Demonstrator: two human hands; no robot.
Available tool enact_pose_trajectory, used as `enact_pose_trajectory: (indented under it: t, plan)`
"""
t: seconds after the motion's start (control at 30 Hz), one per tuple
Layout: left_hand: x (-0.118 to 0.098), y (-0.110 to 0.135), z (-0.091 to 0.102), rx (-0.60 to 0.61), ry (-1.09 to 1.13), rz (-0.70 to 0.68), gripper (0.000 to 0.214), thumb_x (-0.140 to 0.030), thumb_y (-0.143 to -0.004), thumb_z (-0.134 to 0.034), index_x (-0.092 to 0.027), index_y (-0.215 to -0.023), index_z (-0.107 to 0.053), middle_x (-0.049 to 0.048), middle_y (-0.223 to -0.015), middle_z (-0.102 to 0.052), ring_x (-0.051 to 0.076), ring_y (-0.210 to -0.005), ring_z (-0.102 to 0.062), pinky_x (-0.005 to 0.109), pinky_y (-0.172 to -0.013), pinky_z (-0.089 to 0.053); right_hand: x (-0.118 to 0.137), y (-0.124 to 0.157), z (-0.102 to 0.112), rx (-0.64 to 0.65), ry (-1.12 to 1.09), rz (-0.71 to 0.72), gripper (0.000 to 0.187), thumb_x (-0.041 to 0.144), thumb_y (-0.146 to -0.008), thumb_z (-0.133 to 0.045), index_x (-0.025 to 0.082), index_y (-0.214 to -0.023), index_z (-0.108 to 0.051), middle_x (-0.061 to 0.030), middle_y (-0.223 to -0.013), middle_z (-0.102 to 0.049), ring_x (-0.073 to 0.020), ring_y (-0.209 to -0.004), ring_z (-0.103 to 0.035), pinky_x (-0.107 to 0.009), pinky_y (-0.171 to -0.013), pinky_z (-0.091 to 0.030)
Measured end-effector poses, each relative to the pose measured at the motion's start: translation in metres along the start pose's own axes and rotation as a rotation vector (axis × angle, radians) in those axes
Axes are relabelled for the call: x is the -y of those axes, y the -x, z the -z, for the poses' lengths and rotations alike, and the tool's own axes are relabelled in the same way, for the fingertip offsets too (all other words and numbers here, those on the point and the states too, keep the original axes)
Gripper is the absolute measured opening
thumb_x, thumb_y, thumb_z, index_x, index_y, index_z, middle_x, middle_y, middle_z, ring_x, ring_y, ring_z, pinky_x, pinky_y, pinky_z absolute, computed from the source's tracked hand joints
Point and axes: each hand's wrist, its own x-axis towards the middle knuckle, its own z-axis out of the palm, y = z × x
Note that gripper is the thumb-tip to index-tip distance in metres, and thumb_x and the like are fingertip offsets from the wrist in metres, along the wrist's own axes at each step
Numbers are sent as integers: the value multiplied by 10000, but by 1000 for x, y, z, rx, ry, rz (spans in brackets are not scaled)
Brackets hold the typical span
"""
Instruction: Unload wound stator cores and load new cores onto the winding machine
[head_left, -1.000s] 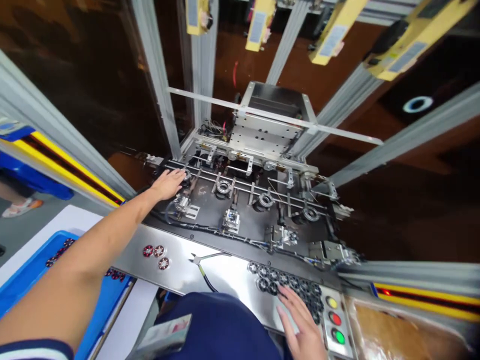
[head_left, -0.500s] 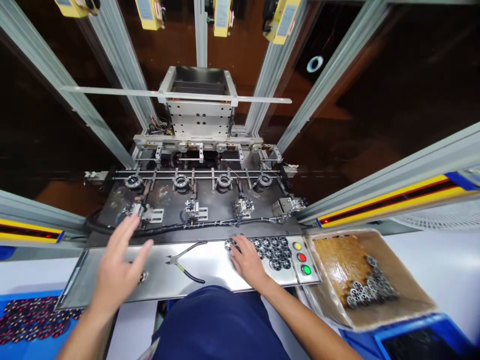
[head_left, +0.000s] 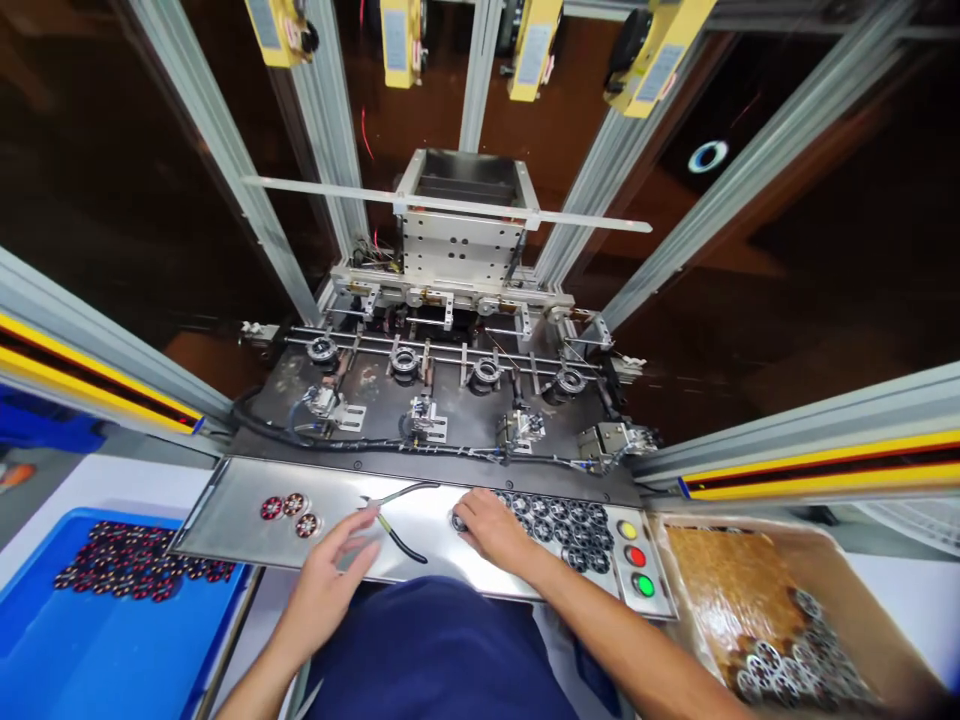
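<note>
My left hand [head_left: 328, 578] hovers over the steel shelf [head_left: 225, 500] with its fingers spread, the tips close to a pair of pliers [head_left: 391, 513]. It holds nothing. My right hand [head_left: 491, 528] rests on the shelf with curled fingers at the left edge of a pile of silver ring-shaped parts [head_left: 564, 517]; one part [head_left: 457, 521] lies under its fingertips. Three copper-wound parts [head_left: 289, 510] sit on the shelf to the left. Behind the shelf a black machine bed [head_left: 375, 385] carries several fixtures, each with a ring part in it.
A blue tray [head_left: 90, 640] at lower left holds many copper-wound parts. A cardboard box [head_left: 862, 600] at lower right holds silver ring parts on brown paper. Yellow, red and green buttons [head_left: 635, 556] sit at the shelf's right end. Aluminium frame posts and yellow-striped light barriers flank the machine.
My left hand pulled back from the far-left fixture to the shelf by the pliers. My right hand shifted to the left edge of the ring pile. My head turned, shifting the view.
</note>
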Motion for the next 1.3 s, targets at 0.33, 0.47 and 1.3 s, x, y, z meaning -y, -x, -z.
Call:
enact_pose_trajectory:
  t: [0.33, 0.47, 1.3]
  plan:
    - [-64, 10, -28, 249, 800, 85, 620, -479, -757, -794, -230, -1286, -587, 51, -916, -702, 145, -817, -659, 238, -735, -507, 94, -35, 117, -610, -336, 356, 141, 270, -926, -558, 145, -982, -590, -52, -773, -602, -183, -710, -493, -329, -624, -377]
    - [-73, 21, -27, 166, 877, 18, 419, -441, -817, -745, -268, -1171, -604, 35, -847, -707, 177, -893, -682, 248, -754, -515, 99, -34, 131, -659, -467, 342, 316, 308, -873, -686, 139, -1112, -566, -86, -914, -655, -206, -821, -561, -349, -686, -450]
    - [-51, 25, 12, 128, 103, -180, 362, -444, -799, -738, -349, -1148, -736, 69, -1115, -733, 241, -1034, -683, 316, -963, -518, 75, -46, 169, 165, -1271, 228, 259, 428, -908, -648, 227, -997, -784, -97, -1393, -579, -256, -1353, -482, -409, -1116, -411]
